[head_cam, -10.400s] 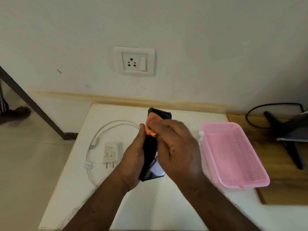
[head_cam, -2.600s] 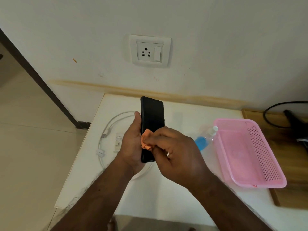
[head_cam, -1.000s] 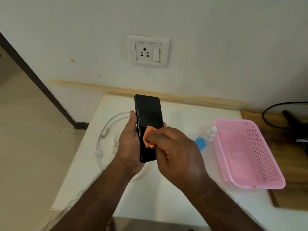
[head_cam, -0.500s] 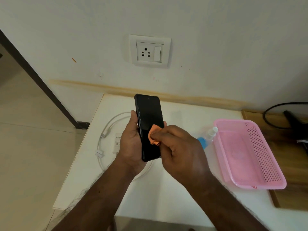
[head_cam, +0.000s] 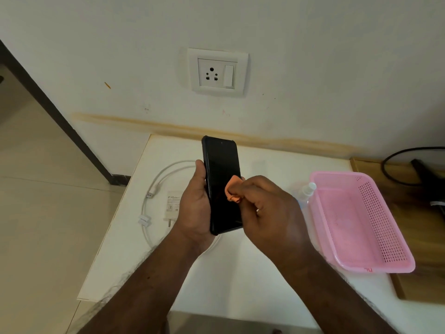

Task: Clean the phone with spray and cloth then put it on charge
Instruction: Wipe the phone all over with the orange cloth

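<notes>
My left hand [head_cam: 194, 208] grips a black phone [head_cam: 220, 169] upright above the white table [head_cam: 240, 280], its dark screen facing me. A small bunched orange cloth [head_cam: 233, 189] is pinched in my right hand [head_cam: 269, 210] and pressed against the right side of the screen. Left of the hands, a white charger plug [head_cam: 172, 203] and a looped white cable [head_cam: 154, 189] lie on the table. The spray bottle [head_cam: 305, 192] with its white nozzle lies behind my right hand, mostly hidden. A white wall socket [head_cam: 218, 72] sits above the table.
A pink plastic basket [head_cam: 358, 220] stands on the right of the table, beside the bottle. Further right is a wooden surface [head_cam: 428, 237] with a black cable and a dark stand. Tiled floor lies beyond the table's left edge.
The cloth has slid from the lower middle of the screen up and over to its right edge. My left hand has kept the phone upright with little movement.
</notes>
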